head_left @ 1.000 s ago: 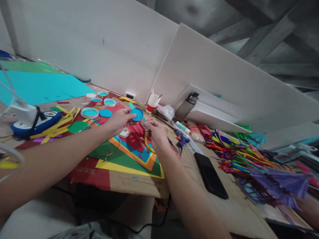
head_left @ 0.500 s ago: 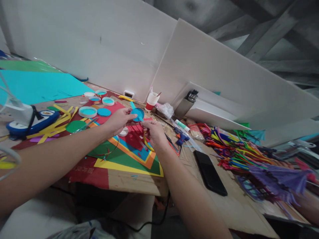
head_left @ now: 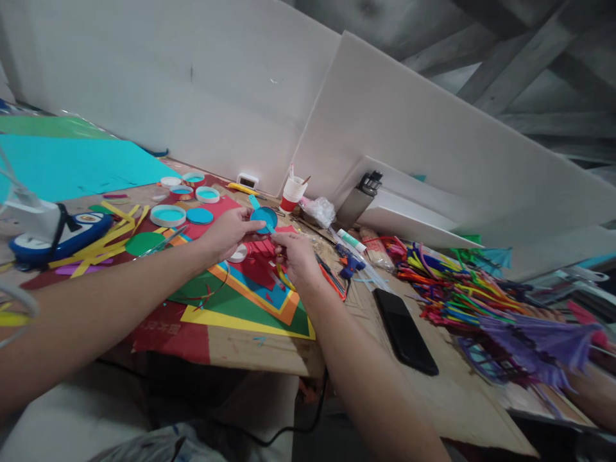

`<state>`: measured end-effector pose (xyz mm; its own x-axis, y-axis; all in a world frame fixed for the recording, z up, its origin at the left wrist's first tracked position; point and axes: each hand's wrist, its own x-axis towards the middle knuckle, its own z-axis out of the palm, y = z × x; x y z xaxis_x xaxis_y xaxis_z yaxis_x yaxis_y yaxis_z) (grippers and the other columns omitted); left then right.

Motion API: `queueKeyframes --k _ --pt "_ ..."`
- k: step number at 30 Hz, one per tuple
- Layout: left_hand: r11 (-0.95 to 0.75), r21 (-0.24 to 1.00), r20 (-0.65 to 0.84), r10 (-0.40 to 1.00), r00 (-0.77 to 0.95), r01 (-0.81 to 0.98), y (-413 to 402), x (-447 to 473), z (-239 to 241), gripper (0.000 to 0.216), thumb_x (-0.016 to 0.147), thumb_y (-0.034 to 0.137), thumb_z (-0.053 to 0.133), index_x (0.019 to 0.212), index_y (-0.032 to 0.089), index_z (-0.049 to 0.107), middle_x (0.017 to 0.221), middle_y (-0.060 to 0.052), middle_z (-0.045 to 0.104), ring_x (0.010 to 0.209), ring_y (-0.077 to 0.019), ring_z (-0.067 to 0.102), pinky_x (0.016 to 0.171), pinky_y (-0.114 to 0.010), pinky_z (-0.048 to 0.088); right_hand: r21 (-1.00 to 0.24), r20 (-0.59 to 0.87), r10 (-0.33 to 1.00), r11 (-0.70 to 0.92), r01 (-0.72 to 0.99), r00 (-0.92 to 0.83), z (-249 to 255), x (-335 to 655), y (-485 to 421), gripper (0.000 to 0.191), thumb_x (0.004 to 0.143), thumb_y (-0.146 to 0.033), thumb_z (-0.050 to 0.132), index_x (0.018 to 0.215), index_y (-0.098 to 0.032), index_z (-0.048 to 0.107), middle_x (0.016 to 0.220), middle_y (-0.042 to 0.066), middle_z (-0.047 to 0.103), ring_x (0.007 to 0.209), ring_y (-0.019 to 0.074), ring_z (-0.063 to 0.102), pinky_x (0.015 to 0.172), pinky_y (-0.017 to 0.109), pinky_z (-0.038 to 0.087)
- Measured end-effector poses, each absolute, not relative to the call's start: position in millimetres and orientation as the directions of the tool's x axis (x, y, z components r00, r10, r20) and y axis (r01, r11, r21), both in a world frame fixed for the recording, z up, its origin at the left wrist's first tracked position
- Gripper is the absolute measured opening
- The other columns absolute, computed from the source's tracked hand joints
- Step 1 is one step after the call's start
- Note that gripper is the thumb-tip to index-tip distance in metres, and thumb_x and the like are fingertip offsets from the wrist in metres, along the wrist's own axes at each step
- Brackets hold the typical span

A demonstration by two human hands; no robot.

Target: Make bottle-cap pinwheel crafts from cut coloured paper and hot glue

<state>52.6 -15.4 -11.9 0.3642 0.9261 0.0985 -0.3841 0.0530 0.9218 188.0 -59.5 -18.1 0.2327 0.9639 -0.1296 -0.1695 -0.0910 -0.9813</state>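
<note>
My left hand (head_left: 230,231) pinches a round blue paper disc (head_left: 264,217) with a small tab, held just above the table. My right hand (head_left: 297,256) is closed close beside it, fingertips at the disc's lower edge, gripping something thin that I cannot make out; yellow loops show under its palm. Below both hands lie stacked coloured paper sheets (head_left: 245,301) in red, green, yellow, orange and blue. A small white ring (head_left: 237,255) rests just under my left hand.
White lids with blue discs (head_left: 168,215) and yellow strips (head_left: 103,247) lie at left by a blue-white device (head_left: 60,236). A paper cup (head_left: 291,194), blue glue gun (head_left: 350,264), black phone (head_left: 405,331) and a pile of pipe cleaners (head_left: 462,292) sit right. White boards stand behind.
Both hands stay together on the blue disc; my right fingertips have crept up to its lower edge. The view has shifted slightly.
</note>
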Motion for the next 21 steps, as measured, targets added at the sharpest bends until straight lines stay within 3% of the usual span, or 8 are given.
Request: queueKeyframes --k 21 --pt "0.033 0.942 0.080 0.945 0.319 -0.334 -13.5 52.3 -13.5 0.019 0.066 0.006 0.071 0.075 0.013 0.055 0.066 -0.001 0.062 0.060 -0.0123 0.062 0.066 -0.029 0.055 -0.984 -0.119 0.976 -0.092 -0.151 0.181 -20.3 184.8 -61.1 0.019 0.059 -0.028 0.069 0.066 -0.018 0.054 0.051 -0.006 0.052 0.043 0.0070 0.041 0.039 0.020 0.029"
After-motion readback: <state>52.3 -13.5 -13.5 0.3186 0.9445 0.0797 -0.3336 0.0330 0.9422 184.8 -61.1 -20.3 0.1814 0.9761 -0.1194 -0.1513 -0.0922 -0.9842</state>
